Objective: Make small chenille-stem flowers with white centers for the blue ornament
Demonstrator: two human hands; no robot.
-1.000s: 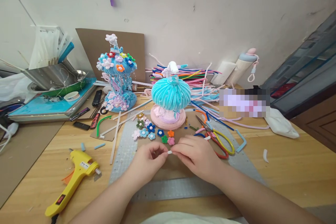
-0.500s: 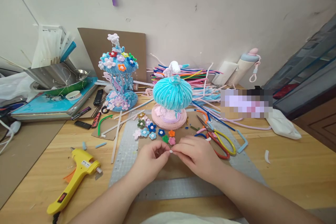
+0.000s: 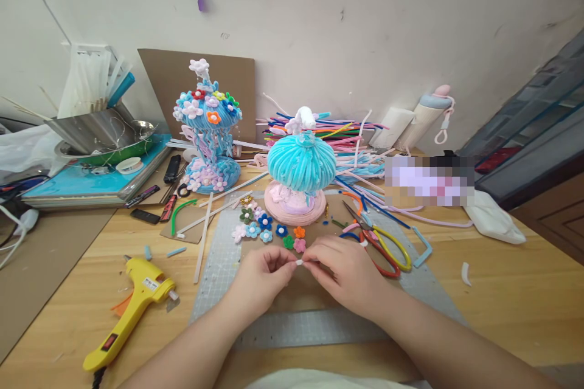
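Note:
My left hand point(image 3: 262, 276) and my right hand point(image 3: 340, 270) meet over a grey cutting mat point(image 3: 219, 279), fingertips pinched together on a tiny white piece of pipe cleaner point(image 3: 299, 262). Just beyond the fingers lie several small pipe-cleaner flowers point(image 3: 267, 231) in blue, orange, pink and green. Behind them stands a blue fuzzy mushroom-shaped model on a pink base point(image 3: 300, 173). A second, flower-covered blue model point(image 3: 207, 134) stands further back left.
A yellow glue gun point(image 3: 130, 310) lies at the left on the wooden table point(image 3: 511, 292). Scissors with red and yellow handles point(image 3: 376, 240) lie right of my hands. A heap of coloured pipe cleaners point(image 3: 337, 140) sits at the back, and a metal bowl point(image 3: 98, 134) on a blue board at far left.
Both hands have stayed pinched on the white piece, shifting very slightly to the right and away from me. Nothing else on the table has moved.

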